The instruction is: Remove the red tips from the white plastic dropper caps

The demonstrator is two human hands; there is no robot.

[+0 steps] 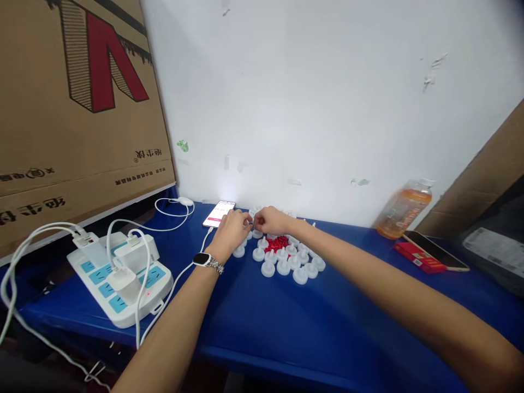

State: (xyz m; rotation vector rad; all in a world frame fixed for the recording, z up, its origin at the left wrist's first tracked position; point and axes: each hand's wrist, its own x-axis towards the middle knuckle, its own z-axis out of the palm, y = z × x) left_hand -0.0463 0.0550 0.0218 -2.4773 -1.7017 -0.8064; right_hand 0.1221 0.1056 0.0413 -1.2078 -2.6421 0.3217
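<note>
Left arm (176, 327) rises from the bottom edge; right arm (368, 278) slants from lower right; left hand (233, 232) and right hand (271, 220), both curled, converge mid-frame.

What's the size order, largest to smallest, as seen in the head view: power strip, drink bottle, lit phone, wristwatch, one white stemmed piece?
1. Power strip
2. Drink bottle
3. Lit phone
4. Wristwatch
5. White stemmed piece

The power strip's nearness to the camera may exaggerate its lead.

Caps (268, 269) probably all around pieces (277, 243)
</note>
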